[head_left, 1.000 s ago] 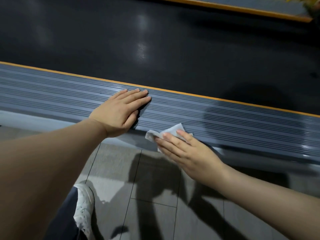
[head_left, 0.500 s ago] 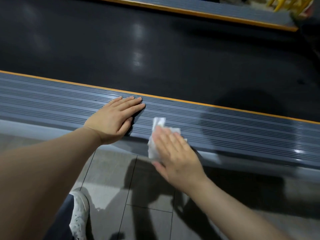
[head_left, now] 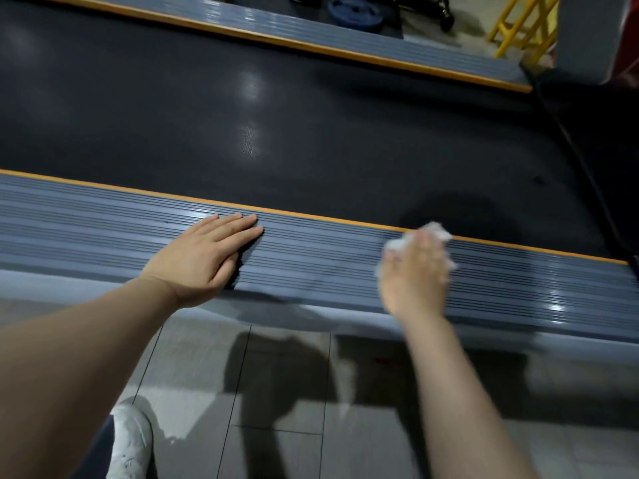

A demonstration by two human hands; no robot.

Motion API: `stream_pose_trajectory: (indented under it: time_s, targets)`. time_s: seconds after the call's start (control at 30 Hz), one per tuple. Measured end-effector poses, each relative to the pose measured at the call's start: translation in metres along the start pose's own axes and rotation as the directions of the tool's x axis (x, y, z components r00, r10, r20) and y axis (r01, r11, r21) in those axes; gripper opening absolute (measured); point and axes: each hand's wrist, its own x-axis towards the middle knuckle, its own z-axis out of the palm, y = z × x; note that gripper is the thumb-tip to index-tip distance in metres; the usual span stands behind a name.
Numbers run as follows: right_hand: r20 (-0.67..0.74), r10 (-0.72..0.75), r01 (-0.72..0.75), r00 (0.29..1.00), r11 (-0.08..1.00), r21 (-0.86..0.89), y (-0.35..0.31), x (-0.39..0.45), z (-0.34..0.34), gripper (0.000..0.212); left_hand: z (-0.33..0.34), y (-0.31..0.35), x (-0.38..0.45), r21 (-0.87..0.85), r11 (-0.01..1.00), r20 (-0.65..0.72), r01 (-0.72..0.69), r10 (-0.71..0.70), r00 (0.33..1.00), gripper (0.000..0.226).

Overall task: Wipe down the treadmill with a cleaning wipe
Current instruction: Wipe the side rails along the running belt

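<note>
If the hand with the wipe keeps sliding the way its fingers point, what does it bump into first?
Probably the orange strip at the rail's far edge: the right hand and wipe are almost on it. Beyond lies the black belt. The hand is blurred, so its exact direction is unclear.

The right hand (head_left: 413, 274) has slid to the right along the side rail (head_left: 311, 267), away from the left hand (head_left: 204, 257), and now lies farther across the ribs, reaching the orange strip (head_left: 311, 217). It is blurred. The wipe (head_left: 436, 233) under it, earlier at the rail's near edge, now shows past the fingertips at the far edge.
</note>
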Motion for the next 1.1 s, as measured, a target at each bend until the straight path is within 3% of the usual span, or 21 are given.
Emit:
stream_pose_trajectory:
  time_s: [0.07,0.13,0.2,0.27,0.33,0.43,0.53,0.6,0.63,0.7,0.8,0.87,0.93,1.0,1.1]
  targets:
    - [-0.052,-0.266,0.266,0.963,0.964,-0.016,-0.068,-0.013,0.025,0.065,0.000,0.001,0.000,0.001,1.000,-0.004,-0.002,0.002,1.000,0.062]
    - [0.025,-0.514,0.514,0.858,0.858,-0.019,-0.115,-0.030,0.039,0.066,0.001,0.001,0.000,-0.009,1.000,-0.015,0.001,-0.001,1.000,0.062]
    - [0.127,-0.632,0.638,0.764,0.770,-0.005,-0.119,-0.029,0.031,0.066,0.001,0.001,0.000,-0.016,1.000,-0.027,0.003,-0.003,1.000,0.062]
    - [0.080,-0.635,0.638,0.769,0.769,-0.031,-0.081,-0.021,0.019,0.063,0.002,0.001,0.000,-0.012,1.000,-0.026,0.004,-0.004,1.000,0.062]
    - [-0.003,-0.521,0.520,0.853,0.851,-0.071,-0.025,-0.004,0.010,0.060,0.001,0.001,0.000,-0.016,1.000,-0.032,0.014,-0.014,0.999,0.062]
    - [-0.003,-0.167,0.166,0.986,0.985,-0.041,0.066,0.017,-0.007,0.067,0.001,0.002,0.001,-0.026,1.000,-0.035,0.006,-0.007,0.999,0.063]
    - [-0.075,0.117,-0.119,0.990,0.993,-0.015,0.104,0.022,-0.019,0.071,0.002,0.001,0.001,-0.019,1.000,-0.036,0.008,-0.009,0.999,0.063]
    - [-0.052,0.191,-0.192,0.980,0.981,-0.005,0.072,0.017,-0.012,0.070,0.002,0.001,0.001,-0.021,1.000,-0.039,0.004,-0.005,0.999,0.064]
    - [-0.051,0.137,-0.137,0.989,0.991,-0.004,0.043,0.010,-0.005,0.068,0.002,0.001,0.002,-0.025,1.000,-0.038,0.000,-0.001,0.999,0.065]
    - [-0.095,-0.138,0.137,0.986,0.990,-0.016,-0.024,-0.011,0.016,0.065,0.001,0.001,0.002,-0.025,1.000,-0.041,0.007,-0.008,0.999,0.065]
    - [0.014,-0.582,0.582,0.813,0.812,-0.045,-0.106,-0.039,0.037,0.067,0.001,0.001,0.002,-0.038,0.999,-0.053,-0.002,0.000,0.999,0.064]
    - [0.115,-0.728,0.736,0.676,0.673,-0.073,-0.123,-0.044,0.035,0.067,0.001,0.002,0.001,-0.072,0.997,-0.050,-0.015,0.012,0.999,0.063]
    - [0.153,-0.786,0.800,0.599,0.596,-0.072,-0.106,-0.042,0.027,0.067,0.001,0.001,0.001,-0.074,0.997,-0.045,-0.020,0.017,0.999,0.064]
    - [0.181,-0.780,0.799,0.599,0.599,-0.062,-0.070,-0.041,0.016,0.067,0.001,0.000,0.001,-0.053,0.999,-0.046,-0.007,0.005,0.999,0.065]
    - [0.160,-0.658,0.674,0.736,0.733,-0.086,0.002,-0.036,0.004,0.075,0.001,0.000,0.000,-0.045,0.999,-0.044,0.012,-0.014,0.999,0.065]
